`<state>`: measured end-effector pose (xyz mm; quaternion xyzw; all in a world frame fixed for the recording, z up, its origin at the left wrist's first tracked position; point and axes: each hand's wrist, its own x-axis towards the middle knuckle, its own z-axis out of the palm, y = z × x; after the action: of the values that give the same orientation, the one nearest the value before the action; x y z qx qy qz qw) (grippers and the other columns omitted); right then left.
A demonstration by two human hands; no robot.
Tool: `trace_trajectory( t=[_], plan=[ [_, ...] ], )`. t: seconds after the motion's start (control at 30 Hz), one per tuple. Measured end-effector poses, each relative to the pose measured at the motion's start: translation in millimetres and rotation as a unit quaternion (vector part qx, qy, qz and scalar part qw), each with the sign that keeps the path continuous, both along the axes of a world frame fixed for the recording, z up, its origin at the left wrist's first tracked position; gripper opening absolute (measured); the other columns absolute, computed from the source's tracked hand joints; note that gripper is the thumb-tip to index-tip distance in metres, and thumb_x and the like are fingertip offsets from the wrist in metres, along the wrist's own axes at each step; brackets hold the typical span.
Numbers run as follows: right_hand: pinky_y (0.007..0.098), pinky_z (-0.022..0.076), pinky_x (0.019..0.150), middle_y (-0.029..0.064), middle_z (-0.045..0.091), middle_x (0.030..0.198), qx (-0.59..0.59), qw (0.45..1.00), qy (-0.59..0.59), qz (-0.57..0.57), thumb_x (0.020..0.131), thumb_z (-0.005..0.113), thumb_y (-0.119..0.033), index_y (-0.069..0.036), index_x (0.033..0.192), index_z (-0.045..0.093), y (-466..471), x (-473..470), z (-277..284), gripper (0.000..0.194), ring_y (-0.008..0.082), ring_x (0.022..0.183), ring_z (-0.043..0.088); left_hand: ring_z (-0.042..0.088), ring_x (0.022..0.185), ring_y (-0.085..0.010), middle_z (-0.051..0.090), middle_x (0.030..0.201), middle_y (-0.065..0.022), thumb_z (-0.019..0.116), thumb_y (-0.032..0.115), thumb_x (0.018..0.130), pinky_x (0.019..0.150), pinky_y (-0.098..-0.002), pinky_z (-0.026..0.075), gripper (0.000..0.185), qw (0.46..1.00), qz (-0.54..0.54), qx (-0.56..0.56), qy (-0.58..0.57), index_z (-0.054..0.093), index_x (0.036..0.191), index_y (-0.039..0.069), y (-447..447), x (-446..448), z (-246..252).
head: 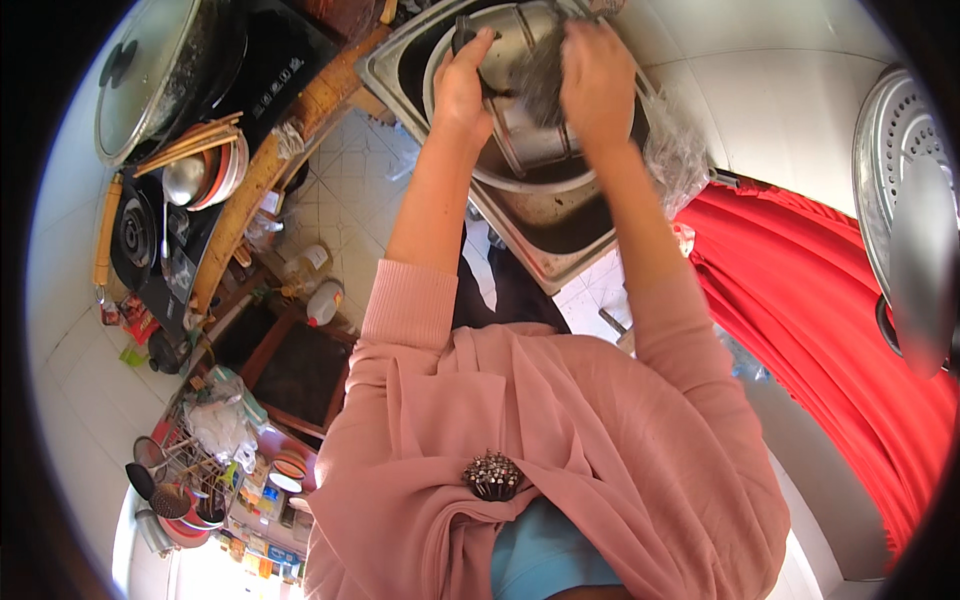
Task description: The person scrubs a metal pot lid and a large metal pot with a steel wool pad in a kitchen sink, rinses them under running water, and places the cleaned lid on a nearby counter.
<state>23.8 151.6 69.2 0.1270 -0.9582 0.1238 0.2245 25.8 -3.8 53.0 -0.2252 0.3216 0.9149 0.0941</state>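
Observation:
My left hand (pixel 459 90) grips the black handle (pixel 466 34) of a shiny metal piece of cookware (pixel 517 37), whose full shape is partly hidden. Over its surface my right hand (pixel 600 82) presses a dark grey scouring pad (pixel 541 82), blurred by motion. Beneath them a round metal basin (pixel 517 182) sits in the stainless steel sink (pixel 555 281). Dark liquid or shadow shows in the sink's near part.
To the left, a counter holds a black cooktop (pixel 277 82), a large lidded pan (pixel 161 82), stacked bowls (pixel 236 169) and chopsticks (pixel 187 142). A clear plastic bag (pixel 679 150) hangs at the sink's right, near a red curtain (pixel 810 285). Plastic bottles (pixel 324 302) stand lower left.

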Motion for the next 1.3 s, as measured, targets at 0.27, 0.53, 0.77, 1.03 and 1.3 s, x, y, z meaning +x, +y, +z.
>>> trace_trajectory(
  t=[0.27, 0.53, 0.77, 1.03, 1.3],
  plan=[
    [0.0482, 0.035, 0.107, 0.0123, 0.06, 0.129, -0.121, 0.989, 0.013, -0.083, 0.094, 0.055, -0.014, -0.005, 0.128, 0.059, 16, 27, -25, 0.035, 0.0359, 0.127, 0.049, 0.058, 0.107, -0.0228, 0.061, 0.116, -0.008, 0.07, 0.022, 0.088, 0.089, -0.042, 0.05, 0.043, 0.998, 0.036, -0.036, -0.033, 0.055, 0.125, 0.006, 7, -2, -6],
    [0.0469, 0.0348, 0.106, 0.0136, 0.056, 0.133, -0.147, 0.986, 0.075, -0.023, 0.096, 0.052, -0.015, -0.006, 0.129, 0.058, 13, 38, -46, 0.035, 0.0383, 0.123, 0.048, 0.06, 0.11, -0.0251, 0.065, 0.117, -0.0087, 0.062, 0.018, 0.091, 0.098, -0.0417, 0.048, 0.03, 0.996, 0.05, -0.023, -0.068, 0.06, 0.118, 0.003, -11, 4, -16],
    [0.0412, 0.0448, 0.092, 0.0177, 0.062, 0.114, -0.344, 0.93, -0.042, -0.124, 0.103, 0.044, -0.013, -0.003, 0.122, 0.06, 56, 62, -109, 0.027, 0.0375, 0.109, 0.056, 0.063, 0.105, -0.0235, 0.067, 0.11, -0.0062, 0.063, 0.012, 0.088, 0.096, -0.0412, 0.049, 0.027, 0.997, 0.04, 0.041, -0.049, 0.062, 0.113, 0.005, -51, 36, -34],
    [0.0466, 0.0479, 0.078, 0.0265, 0.066, 0.088, -0.443, 0.815, -0.217, -0.305, 0.097, 0.053, -0.026, 0.001, 0.097, 0.067, 88, 76, -142, 0.031, 0.0458, 0.09, 0.063, 0.06, 0.111, -0.0218, 0.065, 0.114, -0.0043, 0.062, 0.01, 0.084, 0.102, -0.0435, 0.044, 0.032, 0.977, -0.063, 0.152, 0.139, 0.06, 0.117, 0.008, -84, 57, -46],
    [0.0451, 0.0473, 0.086, 0.0178, 0.066, 0.113, -0.267, 0.902, -0.198, -0.275, 0.095, 0.057, -0.024, -0.004, 0.105, 0.066, 87, 57, -142, 0.024, 0.0395, 0.108, 0.059, 0.057, 0.116, -0.0225, 0.064, 0.12, -0.0028, 0.064, 0.015, 0.08, 0.103, -0.0472, 0.04, 0.042, 0.992, -0.043, -0.098, 0.061, 0.058, 0.122, 0.012, -75, 51, -5]
  ],
)
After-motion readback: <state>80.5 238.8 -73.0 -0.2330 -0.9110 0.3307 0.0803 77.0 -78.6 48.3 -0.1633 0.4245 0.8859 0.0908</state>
